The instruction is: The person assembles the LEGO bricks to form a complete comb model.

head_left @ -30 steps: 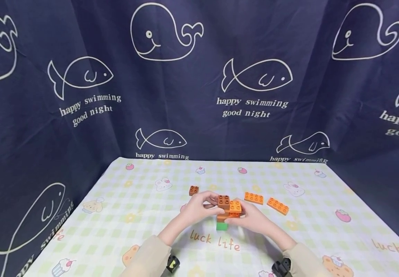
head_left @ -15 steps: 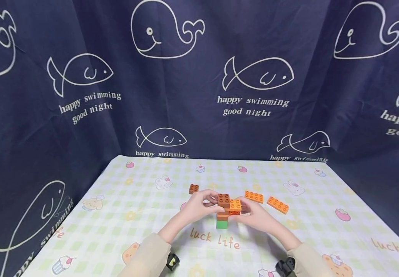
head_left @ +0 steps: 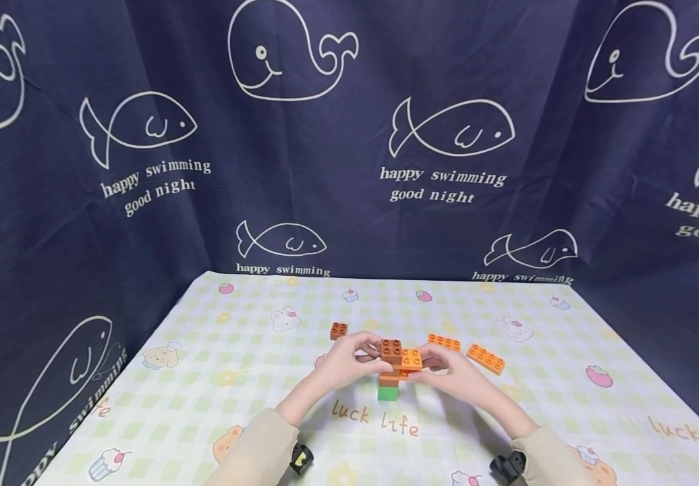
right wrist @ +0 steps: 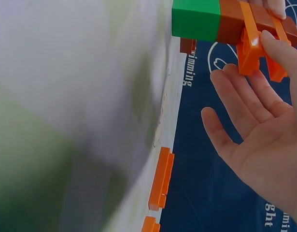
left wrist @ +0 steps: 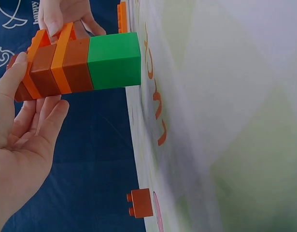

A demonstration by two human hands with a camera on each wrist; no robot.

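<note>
A tower of toy building bricks stands at the middle of the table. From its green base block [left wrist: 114,60] upward, brown bricks [left wrist: 77,64] alternate with two orange plates [left wrist: 61,60] that jut out to the right. My left hand [head_left: 349,361] grips the upper part, thumb and fingers on opposite sides of the top brown brick [head_left: 391,349]. On the right, my right hand [right wrist: 257,121] has its thumb at the jutting orange ends, while its other fingers reach out nearly straight beyond them. The orange plates partly hide those fingertips.
One loose brown brick [head_left: 339,330] lies behind my left hand. Two loose orange plates [head_left: 486,359] lie to the right, the nearer one partly behind my right hand. A dark blue curtain [head_left: 349,169] hangs behind the table's far edge.
My right hand has shifted a little rightward, its thumb drawing back from the tower toward the orange ends. My left hand keeps its grip, and the tower stays in place.
</note>
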